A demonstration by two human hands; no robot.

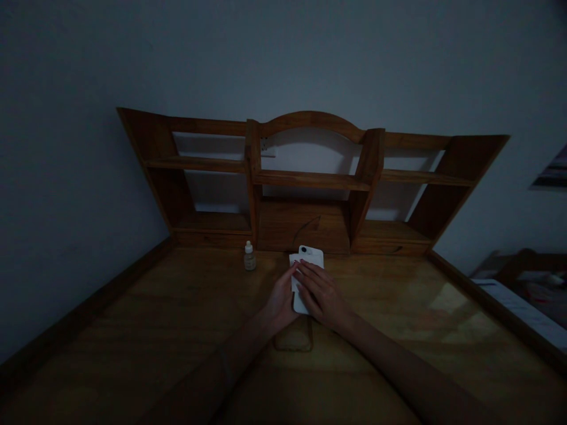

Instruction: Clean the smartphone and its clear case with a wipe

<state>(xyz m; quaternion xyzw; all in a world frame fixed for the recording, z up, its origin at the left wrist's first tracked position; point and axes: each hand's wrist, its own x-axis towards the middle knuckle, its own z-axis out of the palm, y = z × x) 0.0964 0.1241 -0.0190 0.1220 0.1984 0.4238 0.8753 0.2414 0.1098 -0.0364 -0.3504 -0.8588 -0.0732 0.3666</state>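
A white phone (310,255) lies back up on the wooden desk (177,330), its camera end pointing to the shelf. My left hand (280,302) grips its left edge, fingers curled. My right hand (322,293) lies across it with fingers stretched, pressing what looks like a white cloth (294,260) onto the phone. A clear phone case (293,341) rests on the desk just under my wrists. A small dropper bottle (250,256) stands upright to the left of the phone.
A wooden shelf unit (310,177) with bare compartments runs along the back of the desk against the wall. A raised wooden rim borders the desk's left and right sides. At the far right lies a bed with dark items (535,295). The room is dim.
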